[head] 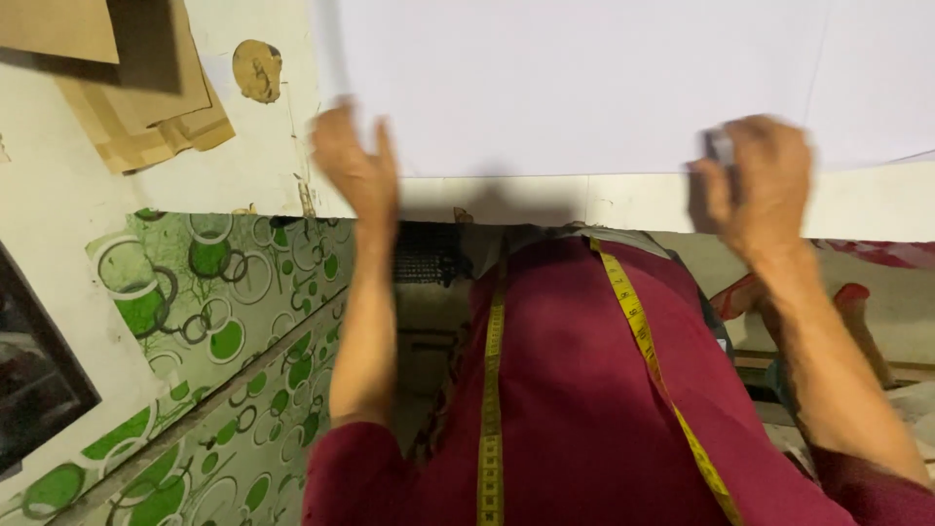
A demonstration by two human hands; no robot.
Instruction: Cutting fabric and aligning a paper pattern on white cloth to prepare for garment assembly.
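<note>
Head view: one white sheet (604,78), left hand (355,170) open, right hand (765,180) gripping one small grey object (719,146).

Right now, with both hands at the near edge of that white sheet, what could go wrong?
1. The right hand grips a small grey object over the white sheet; it might mark or snag the sheet.
2. The left hand is open and blurred, so the sheet could shift on that side.
3. The yellow tape measure hangs loose from the neck and may swing onto the table edge.
</note>
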